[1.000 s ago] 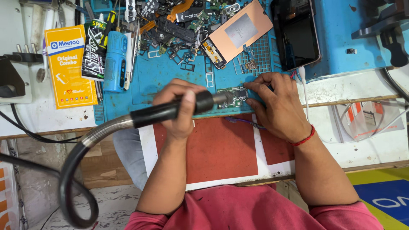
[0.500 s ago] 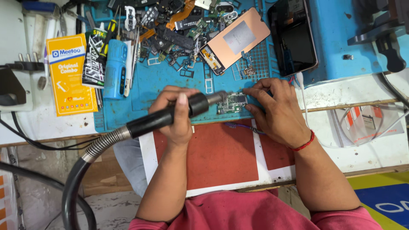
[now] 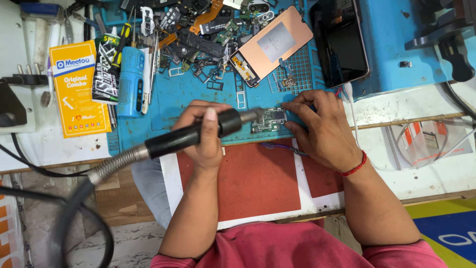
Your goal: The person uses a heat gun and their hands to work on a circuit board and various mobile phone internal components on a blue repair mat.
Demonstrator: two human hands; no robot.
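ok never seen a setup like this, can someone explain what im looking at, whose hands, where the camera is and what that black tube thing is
The picture comes from a camera worn on the person's head, looking down at their own two bare hands over a workbench. The left hand grips a black hot-air handpiece with a springy hose trailing off to the left; its metal tip points at a small green circuit board. The right hand, a red thread at its wrist, rests at the board's right edge. They work on a blue mat strewn with phone parts: a copper-backed screen, a dark phone, a blue cylinder-shaped device and a yellow box.
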